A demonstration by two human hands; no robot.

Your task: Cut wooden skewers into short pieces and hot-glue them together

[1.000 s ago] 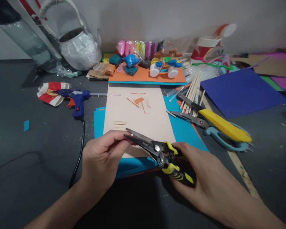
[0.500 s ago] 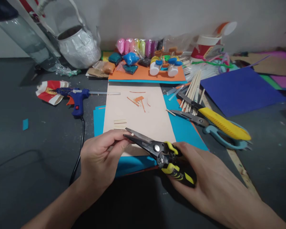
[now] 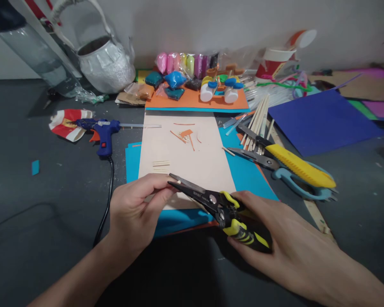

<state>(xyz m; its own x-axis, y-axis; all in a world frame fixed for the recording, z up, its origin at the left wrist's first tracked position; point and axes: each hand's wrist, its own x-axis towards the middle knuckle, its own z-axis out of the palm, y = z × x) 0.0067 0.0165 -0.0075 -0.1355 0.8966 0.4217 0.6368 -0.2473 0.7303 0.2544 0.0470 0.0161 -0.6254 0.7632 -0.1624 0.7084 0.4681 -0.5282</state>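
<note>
My left hand [image 3: 144,204] is closed, with thumb and forefinger pinching a thin wooden stick [image 3: 178,182]; only its pale end shows. In my right hand [image 3: 275,238] are long-nose pliers [image 3: 213,199] with black and yellow handles. Their jaws are parted, and the tips reach the stick's end beside my left fingertips. Just beyond the left fingers, several short cut sticks [image 3: 161,163] lie side by side on a cream sheet of paper [image 3: 208,166]. Farther up that sheet are orange paper scraps [image 3: 187,133].
A blue glue gun [image 3: 105,134] lies to the left, its cord running toward me. Scissors [image 3: 269,162], a yellow utility knife [image 3: 301,166] and a pile of wooden sticks [image 3: 257,123] lie right. Wrapped clay packs [image 3: 175,79] and a small wheeled model [image 3: 219,89] stand behind.
The pliers have shifted slightly right, and their handles have dropped a little toward me along with my right hand. My left hand keeps its pinch almost in place.
</note>
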